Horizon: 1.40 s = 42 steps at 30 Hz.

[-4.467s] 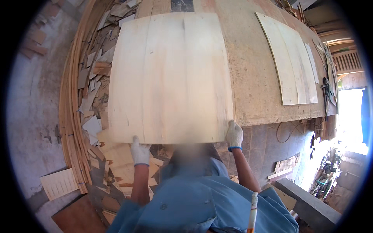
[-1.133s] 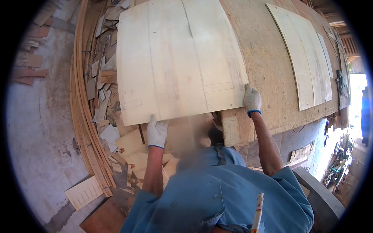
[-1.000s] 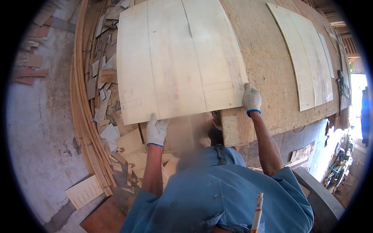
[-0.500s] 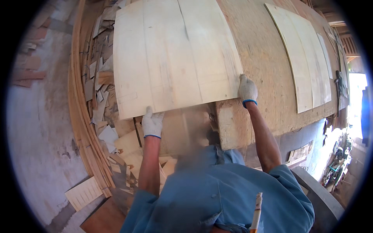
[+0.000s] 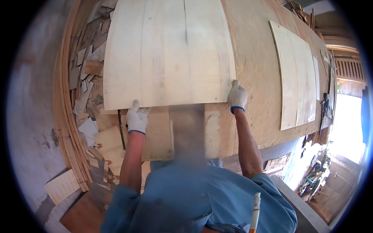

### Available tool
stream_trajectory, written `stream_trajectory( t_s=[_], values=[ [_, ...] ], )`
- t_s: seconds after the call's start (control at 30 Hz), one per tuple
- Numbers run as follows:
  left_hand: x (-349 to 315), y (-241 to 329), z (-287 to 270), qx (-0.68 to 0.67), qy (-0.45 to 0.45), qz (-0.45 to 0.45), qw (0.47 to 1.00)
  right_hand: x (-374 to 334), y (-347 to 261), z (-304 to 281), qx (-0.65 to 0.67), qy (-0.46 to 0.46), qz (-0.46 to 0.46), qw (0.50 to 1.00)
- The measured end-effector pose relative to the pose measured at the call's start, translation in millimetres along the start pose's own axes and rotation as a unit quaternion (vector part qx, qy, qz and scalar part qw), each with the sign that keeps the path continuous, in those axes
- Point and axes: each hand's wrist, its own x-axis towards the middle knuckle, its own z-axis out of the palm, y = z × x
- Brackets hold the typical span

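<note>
A large pale plywood sheet [image 5: 167, 54] with lengthwise seams lies over the far-left part of a wooden workbench [image 5: 252, 85]. My left hand [image 5: 136, 118], in a white knit glove with a blue cuff, grips the sheet's near edge left of its middle. The thumb is on top and the fingers are under it. My right hand [image 5: 237, 96], gloved alike, is closed on the sheet's near right corner. Its fingertips are mostly hidden. A blurred band covers the area between my arms.
A second pale sheet [image 5: 296, 77] lies on the bench to the right. Long wooden strips [image 5: 64, 112] run along the left, beside scattered wood offcuts [image 5: 88, 130]. A dark tool [image 5: 325, 108] lies at the bench's right end. In front of my chest is a cigarette [image 5: 255, 213].
The view has turned a little. Both hands and the sheet sit farther left in the picture, and the sheet's near edge looks more level. Both hands keep their grip.
</note>
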Motion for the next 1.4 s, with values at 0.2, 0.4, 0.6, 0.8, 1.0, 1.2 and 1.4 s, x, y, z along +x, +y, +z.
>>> stream_trajectory(
  t_s=[0.2,0.4,0.6,0.8,1.0,1.2,1.4],
  values=[
    [22.9,8.3,23.8,0.016,-0.028,0.019,0.999,26.3,-32.3,-17.2,0.069,-0.013,0.093,0.993],
    [46.6,18.6,51.1,0.016,-0.029,0.030,0.999,54.9,-50.4,-20.7,0.167,-0.012,0.151,0.974],
    [66.8,21.5,62.4,0.025,-0.012,0.029,0.999,79.1,-45.4,-5.1,0.123,0.016,0.108,0.986],
    [71.6,27.6,78.6,0.022,-0.056,0.047,0.997,92.1,-58.1,-11.4,0.113,0.012,0.133,0.985],
    [83.2,35.6,99.4,0.024,-0.056,0.052,0.997,110.2,-62.8,-6.2,0.066,0.012,0.092,0.993],
    [88.4,42.4,118.6,0.014,-0.042,0.041,0.998,125.9,-63.2,-1.6,0.013,0.038,0.036,0.999],
    [108.5,46.2,126.3,0.014,-0.054,0.048,0.997,143.7,-77.3,-7.9,0.033,0.012,0.079,0.996]
  ],
)
